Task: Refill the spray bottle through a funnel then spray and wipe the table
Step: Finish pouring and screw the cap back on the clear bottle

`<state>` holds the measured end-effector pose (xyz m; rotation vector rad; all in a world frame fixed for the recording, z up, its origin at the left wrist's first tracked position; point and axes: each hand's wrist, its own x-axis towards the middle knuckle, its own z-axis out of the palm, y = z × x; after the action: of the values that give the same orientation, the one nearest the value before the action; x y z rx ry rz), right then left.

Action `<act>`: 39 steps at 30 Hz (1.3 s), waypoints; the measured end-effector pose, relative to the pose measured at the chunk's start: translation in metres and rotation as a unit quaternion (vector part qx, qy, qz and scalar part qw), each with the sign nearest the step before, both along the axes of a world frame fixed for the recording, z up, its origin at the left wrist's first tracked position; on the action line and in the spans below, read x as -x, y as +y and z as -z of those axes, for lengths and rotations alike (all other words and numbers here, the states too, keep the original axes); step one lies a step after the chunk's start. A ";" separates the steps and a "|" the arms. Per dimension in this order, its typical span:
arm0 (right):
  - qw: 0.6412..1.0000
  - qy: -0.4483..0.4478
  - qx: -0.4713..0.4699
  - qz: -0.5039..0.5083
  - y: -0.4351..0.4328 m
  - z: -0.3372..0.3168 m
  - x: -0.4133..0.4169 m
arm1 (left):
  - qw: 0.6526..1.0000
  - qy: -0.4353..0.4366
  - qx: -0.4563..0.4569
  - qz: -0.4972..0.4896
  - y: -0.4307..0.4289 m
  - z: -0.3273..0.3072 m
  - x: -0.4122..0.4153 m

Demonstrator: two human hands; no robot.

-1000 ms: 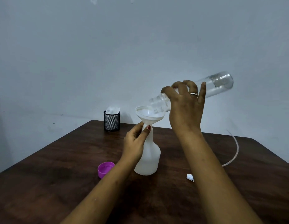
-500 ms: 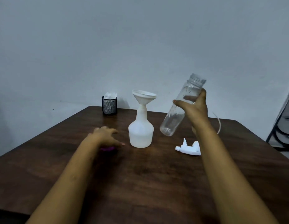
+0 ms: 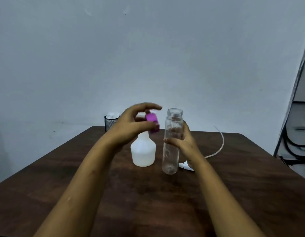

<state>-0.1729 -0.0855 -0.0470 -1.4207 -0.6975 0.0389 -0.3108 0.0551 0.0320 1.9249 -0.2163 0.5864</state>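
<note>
Left grip [image 3: 131,124] pinched on a purple cap [image 3: 152,123], thumb below, fingertips above, index finger stretched out over it. Held in the air just left of the mouth of the clear bottle [image 3: 172,144], not touching it. Right grip [image 3: 184,142] wrapped round that bottle's middle from the right side, thumb across the front. Bottle upright with a slight lean, uncapped, droplets on the inside wall; base low over the table [image 3: 148,199], contact impossible to tell.

Just left of it, across a narrow gap, the white spray bottle [image 3: 143,152], standing on the table with its head off. Neck and the funnel [image 3: 139,115] above it mostly hidden behind the left grip and the cap; only slivers of white between the fingers.

Behind the right forearm, partly covered, the white spray head [image 3: 185,165] lying on the table, its thin clear tube [image 3: 221,142] curving away toward the far edge. Near the far left corner, half hidden by the left wrist, a black mesh cup [image 3: 109,124] with white paper [image 3: 112,115] in it. Beyond, a plain grey wall [image 3: 148,48]; at the right edge, a metal rack [image 3: 295,127].
</note>
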 end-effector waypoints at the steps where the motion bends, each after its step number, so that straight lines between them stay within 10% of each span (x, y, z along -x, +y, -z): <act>1: 1.000 -0.003 0.002 -0.005 0.000 0.001 0.000 | 0.999 -0.044 0.028 -0.003 -0.011 -0.005 -0.005; 22: 0.998 -0.051 -0.031 -0.011 0.016 0.012 0.000 | 0.976 -0.192 0.040 -0.096 -0.042 0.034 -0.095; 39: 0.997 -0.016 -0.075 -0.033 0.019 0.014 -0.003 | 0.948 -0.089 0.300 0.062 -0.046 0.046 -0.106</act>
<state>-0.1700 -0.0669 -0.0610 -1.2564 -0.7580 0.0161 -0.2047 0.0091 -0.0145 1.2626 -0.2392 0.6534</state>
